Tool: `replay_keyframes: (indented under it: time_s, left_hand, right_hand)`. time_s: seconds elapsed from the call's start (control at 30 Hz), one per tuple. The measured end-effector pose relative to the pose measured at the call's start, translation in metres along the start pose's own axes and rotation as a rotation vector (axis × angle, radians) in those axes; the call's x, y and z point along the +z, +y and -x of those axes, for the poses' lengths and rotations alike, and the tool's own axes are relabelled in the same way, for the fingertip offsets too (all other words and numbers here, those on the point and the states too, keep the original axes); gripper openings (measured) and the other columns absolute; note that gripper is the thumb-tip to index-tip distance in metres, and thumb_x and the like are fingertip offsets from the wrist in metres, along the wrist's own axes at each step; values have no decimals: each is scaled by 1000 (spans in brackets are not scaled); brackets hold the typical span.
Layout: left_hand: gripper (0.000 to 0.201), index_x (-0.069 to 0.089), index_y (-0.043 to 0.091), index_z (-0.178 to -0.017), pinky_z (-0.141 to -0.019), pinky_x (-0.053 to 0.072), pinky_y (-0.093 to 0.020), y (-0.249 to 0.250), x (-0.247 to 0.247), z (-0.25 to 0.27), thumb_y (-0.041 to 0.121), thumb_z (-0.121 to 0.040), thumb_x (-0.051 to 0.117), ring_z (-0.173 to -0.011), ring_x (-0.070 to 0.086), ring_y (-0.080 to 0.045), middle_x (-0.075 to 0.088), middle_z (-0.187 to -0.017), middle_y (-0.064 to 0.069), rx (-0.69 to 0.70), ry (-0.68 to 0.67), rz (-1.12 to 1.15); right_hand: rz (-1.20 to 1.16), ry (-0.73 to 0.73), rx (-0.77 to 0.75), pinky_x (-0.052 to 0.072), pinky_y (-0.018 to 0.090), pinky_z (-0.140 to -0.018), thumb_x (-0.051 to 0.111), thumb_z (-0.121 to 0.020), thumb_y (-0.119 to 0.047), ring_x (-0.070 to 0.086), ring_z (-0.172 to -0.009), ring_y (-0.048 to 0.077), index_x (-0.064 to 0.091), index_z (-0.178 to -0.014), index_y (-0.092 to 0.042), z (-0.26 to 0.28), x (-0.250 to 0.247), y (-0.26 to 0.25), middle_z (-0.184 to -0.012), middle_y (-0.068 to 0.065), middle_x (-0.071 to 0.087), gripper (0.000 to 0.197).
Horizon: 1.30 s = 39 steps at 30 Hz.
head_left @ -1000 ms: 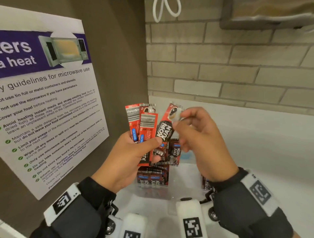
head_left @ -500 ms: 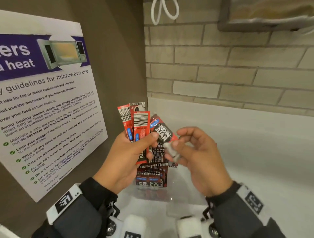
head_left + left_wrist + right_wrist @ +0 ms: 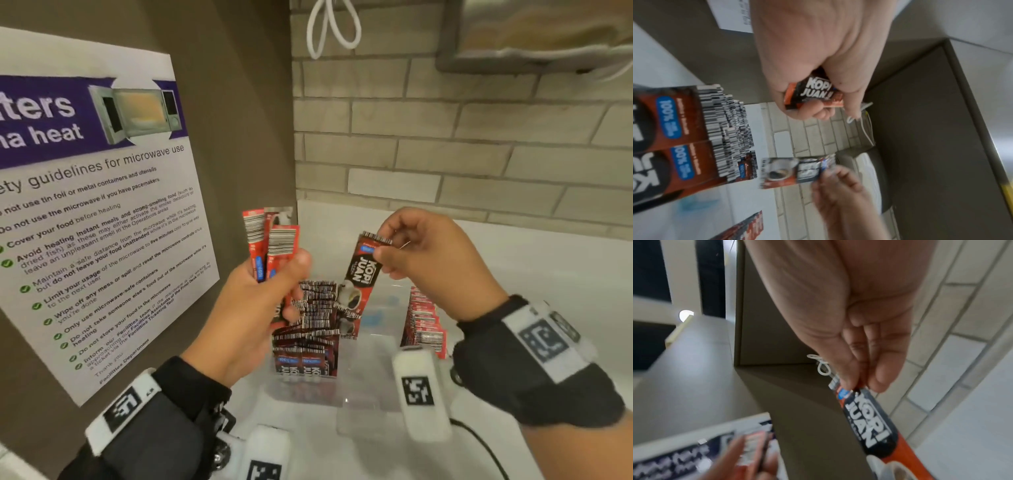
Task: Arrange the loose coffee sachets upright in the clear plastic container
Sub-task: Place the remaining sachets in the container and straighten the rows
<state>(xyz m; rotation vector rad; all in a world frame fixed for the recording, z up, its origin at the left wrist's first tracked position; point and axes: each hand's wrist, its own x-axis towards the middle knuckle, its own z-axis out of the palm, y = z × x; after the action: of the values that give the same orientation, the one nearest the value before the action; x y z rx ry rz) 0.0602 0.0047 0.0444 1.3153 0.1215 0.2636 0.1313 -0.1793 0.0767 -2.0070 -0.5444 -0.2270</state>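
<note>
The step in hand is feeding sachets 1 at a time into the clear plastic container (image 3: 346, 397), which sits on the white worktop (image 3: 513, 274) below both hands. The right hand (image 3: 435, 260) pinches a single Kopi Juan sachet (image 3: 363, 270) by its top edge between thumb and fingertips, so it hangs nearly upright, tilted slightly, above the container. The left hand (image 3: 260, 308) is clenched around a small bundle of sachets (image 3: 270, 246), barcode ends up, held just left of the single one. Inside, a packed row of upright sachets (image 3: 315, 315) fills the left part and a second row (image 3: 423, 322) stands at the right wall; between them is an open gap. The next move probably calls for lowering the hanging sachet straight down into that gap, beside the left row, without catching its serrated tops. To the left, the brown cabinet side with the microwave guidelines poster (image 3: 96, 212) stands close; the brick wall (image 3: 445, 154) lies farther back, and room opens to the right.
</note>
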Motion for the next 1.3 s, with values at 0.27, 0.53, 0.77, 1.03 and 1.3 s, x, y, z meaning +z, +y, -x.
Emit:
replay_keyframes:
  time_s: [0.27,0.53,0.77,1.03,1.3]
  left_hand:
    - [33,60,8,-99,-38,35,-17,4,-15,7,16,-68,68,-52,48,-8,54,-70,-1,-66,-29,287]
    - [41,63,7,-101,-40,35,-19,1,-22,9,7,-60,54,-55,48,-9,53,-73,-2,-77,-48,321]
    - [28,64,6,-102,-44,48,-24,-6,-17,11,2,-79,49,-57,56,-10,56,-76,-3,-100,-24,310]
    - [37,65,9,-111,-69,59,-45,-8,-14,9,18,-76,63,-74,69,-15,70,-82,-2,-47,13,171]
    - [28,67,17,-100,-51,53,-23,-7,0,8,29,-76,63,-64,69,-12,74,-81,-2,49,-34,42]
  right_hand:
    - [436,-224,210,55,34,-78,61,-82,0,66,-83,26,56,-70,-14,-23,35,33,-77,5,62,19]
    - [433,-260,326,57,44,-78,63,-76,5,68,-83,32,64,-90,6,-33,56,56,-90,22,69,14]
    - [409,-268,333,55,41,-78,69,-73,0,66,-90,33,45,-92,-5,-28,56,58,-94,19,63,31]
    - [366,-160,228,47,29,-64,63,-81,-6,54,-78,24,41,-93,-12,-24,44,53,-79,2,51,25]
    - [-486,-349,155,47,27,-55,71,-80,-11,55,-57,11,55,-98,-12,28,52,-13,-74,1,56,24]
